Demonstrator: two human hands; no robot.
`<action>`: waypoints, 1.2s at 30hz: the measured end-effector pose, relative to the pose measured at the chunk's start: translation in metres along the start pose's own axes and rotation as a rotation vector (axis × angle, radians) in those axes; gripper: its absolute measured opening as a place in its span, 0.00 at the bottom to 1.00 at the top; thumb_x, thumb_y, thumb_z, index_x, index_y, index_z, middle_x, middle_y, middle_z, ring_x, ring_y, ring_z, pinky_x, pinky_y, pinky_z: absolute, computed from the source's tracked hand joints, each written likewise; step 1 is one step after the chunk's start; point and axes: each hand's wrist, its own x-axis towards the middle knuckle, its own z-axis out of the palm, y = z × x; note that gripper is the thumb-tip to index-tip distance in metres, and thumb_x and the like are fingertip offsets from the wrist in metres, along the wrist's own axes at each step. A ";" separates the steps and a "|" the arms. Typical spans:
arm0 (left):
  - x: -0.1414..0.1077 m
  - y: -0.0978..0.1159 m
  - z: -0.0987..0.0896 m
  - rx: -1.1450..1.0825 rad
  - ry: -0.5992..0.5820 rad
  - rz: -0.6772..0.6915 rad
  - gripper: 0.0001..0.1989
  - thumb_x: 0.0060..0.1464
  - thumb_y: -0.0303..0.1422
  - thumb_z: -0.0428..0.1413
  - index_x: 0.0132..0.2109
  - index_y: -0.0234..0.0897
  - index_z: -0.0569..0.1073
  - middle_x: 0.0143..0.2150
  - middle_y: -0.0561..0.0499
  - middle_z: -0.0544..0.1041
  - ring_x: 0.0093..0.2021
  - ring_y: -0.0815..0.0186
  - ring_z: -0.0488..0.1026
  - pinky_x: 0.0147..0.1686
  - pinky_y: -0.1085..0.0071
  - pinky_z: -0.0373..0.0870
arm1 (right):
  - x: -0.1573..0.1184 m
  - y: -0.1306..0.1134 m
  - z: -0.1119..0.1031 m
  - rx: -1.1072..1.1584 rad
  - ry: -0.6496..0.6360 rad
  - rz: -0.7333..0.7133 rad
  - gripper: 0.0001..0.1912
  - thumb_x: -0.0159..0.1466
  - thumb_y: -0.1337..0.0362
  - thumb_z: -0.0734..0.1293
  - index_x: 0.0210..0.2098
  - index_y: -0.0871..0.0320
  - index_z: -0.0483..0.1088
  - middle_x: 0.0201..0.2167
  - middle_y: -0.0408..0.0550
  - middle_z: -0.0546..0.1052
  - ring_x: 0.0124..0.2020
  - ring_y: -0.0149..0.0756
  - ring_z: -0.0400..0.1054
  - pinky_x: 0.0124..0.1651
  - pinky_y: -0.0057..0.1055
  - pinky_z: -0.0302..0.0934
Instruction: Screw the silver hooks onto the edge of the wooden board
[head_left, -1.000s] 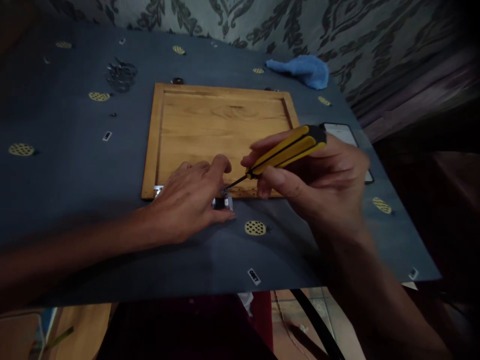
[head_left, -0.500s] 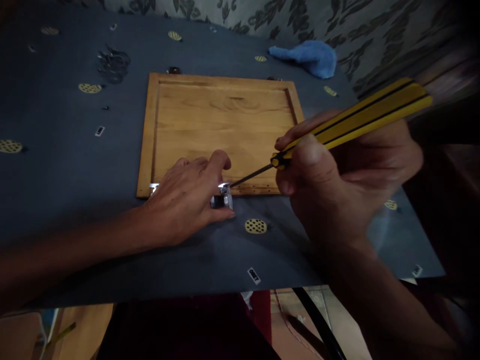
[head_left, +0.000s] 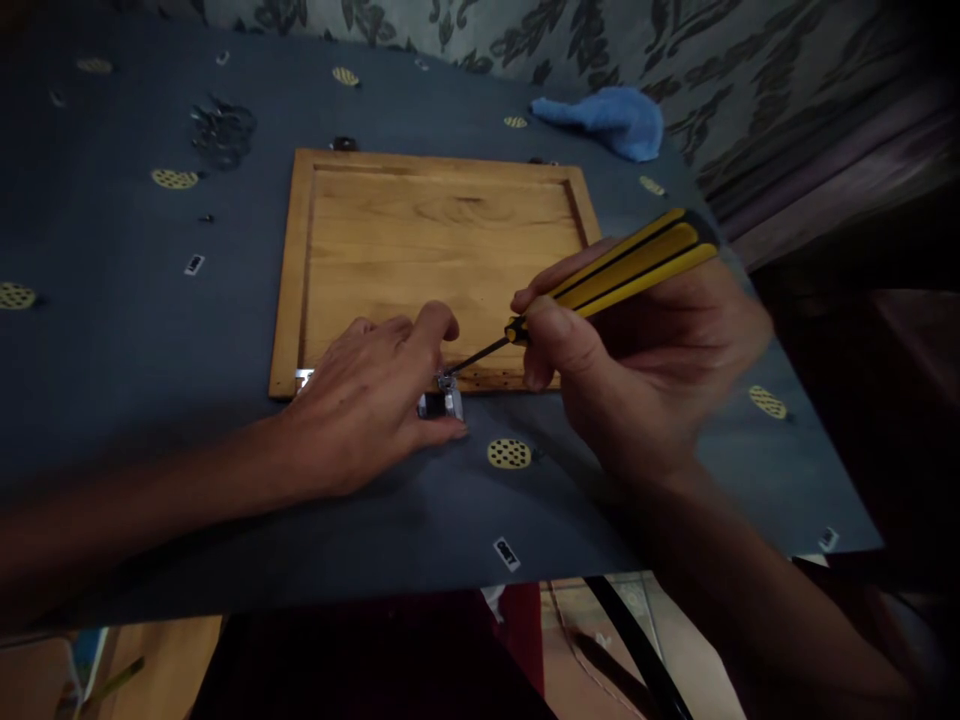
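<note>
A framed wooden panel (head_left: 450, 225) lies flat on the table. Over its near edge rests my left hand (head_left: 375, 390), with the thumb and fingers closed about a shiny metal fitting (head_left: 444, 402), which looks like a latch or hinge. More bright metal (head_left: 303, 378) shows left of that hand at the same edge; the hand hides what lies between. My right hand (head_left: 637, 350) grips a yellow-and-black screwdriver (head_left: 626, 262) at a slant. Its thin shaft points down left, and its tip meets the fitting. Small dark holes run along the edge to the right.
The dark blue table cover (head_left: 247, 550) has pineapple prints. A blue cloth (head_left: 619, 122) lies at the back right. At the back left is a cluster of small dark metal pieces (head_left: 223, 132). Small dark fittings (head_left: 345, 144) sit along the panel's far edge.
My right hand and the screwdriver have moved left and slightly down; more of the table shows at right. The tip stays at the fitting. My left hand holds its place on the panel.
</note>
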 end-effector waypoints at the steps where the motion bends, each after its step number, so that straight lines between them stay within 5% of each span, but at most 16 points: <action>1: 0.000 0.000 0.000 0.004 0.000 0.001 0.29 0.51 0.45 0.66 0.53 0.42 0.62 0.44 0.50 0.78 0.44 0.54 0.76 0.46 0.59 0.68 | 0.000 0.000 0.000 -0.022 -0.006 -0.003 0.04 0.61 0.61 0.75 0.32 0.51 0.77 0.33 0.40 0.76 0.19 0.25 0.64 0.18 0.29 0.60; 6: 0.001 0.001 0.000 0.033 0.005 0.002 0.29 0.51 0.42 0.66 0.53 0.41 0.62 0.42 0.51 0.77 0.42 0.55 0.75 0.44 0.60 0.68 | 0.001 -0.001 -0.002 -0.049 -0.056 -0.010 0.05 0.60 0.64 0.75 0.29 0.51 0.77 0.31 0.41 0.75 0.20 0.26 0.66 0.20 0.30 0.62; 9: 0.001 0.002 -0.001 0.036 -0.002 0.010 0.28 0.51 0.41 0.66 0.53 0.40 0.62 0.41 0.51 0.77 0.42 0.55 0.75 0.43 0.60 0.67 | 0.003 -0.004 -0.006 -0.042 -0.104 0.025 0.02 0.62 0.63 0.74 0.35 0.49 0.80 0.34 0.41 0.77 0.21 0.26 0.67 0.21 0.30 0.64; 14: 0.001 0.003 -0.002 0.046 0.003 0.003 0.29 0.51 0.41 0.67 0.53 0.39 0.62 0.42 0.49 0.77 0.42 0.54 0.75 0.43 0.60 0.68 | 0.006 -0.007 -0.012 0.042 -0.200 0.061 0.11 0.62 0.65 0.74 0.44 0.46 0.80 0.40 0.41 0.81 0.23 0.30 0.72 0.22 0.31 0.71; 22: 0.000 0.002 -0.001 0.063 0.010 0.007 0.28 0.51 0.39 0.66 0.53 0.40 0.62 0.41 0.51 0.76 0.42 0.56 0.75 0.43 0.60 0.69 | 0.006 -0.004 -0.001 0.037 -0.091 0.042 0.05 0.58 0.61 0.77 0.31 0.52 0.78 0.32 0.42 0.80 0.19 0.29 0.69 0.19 0.29 0.69; 29: 0.000 0.003 -0.001 0.054 0.009 0.022 0.29 0.52 0.40 0.67 0.54 0.38 0.61 0.42 0.49 0.76 0.43 0.54 0.75 0.44 0.60 0.69 | 0.009 -0.008 -0.011 0.068 -0.240 0.089 0.11 0.61 0.63 0.75 0.44 0.49 0.80 0.36 0.43 0.82 0.24 0.32 0.73 0.22 0.31 0.73; 36: 0.001 0.003 -0.001 0.053 0.017 0.017 0.29 0.50 0.40 0.68 0.53 0.39 0.62 0.41 0.49 0.76 0.42 0.54 0.75 0.42 0.59 0.68 | 0.008 -0.001 0.005 0.086 -0.077 0.070 0.08 0.56 0.59 0.78 0.32 0.51 0.77 0.28 0.40 0.78 0.17 0.26 0.66 0.14 0.27 0.65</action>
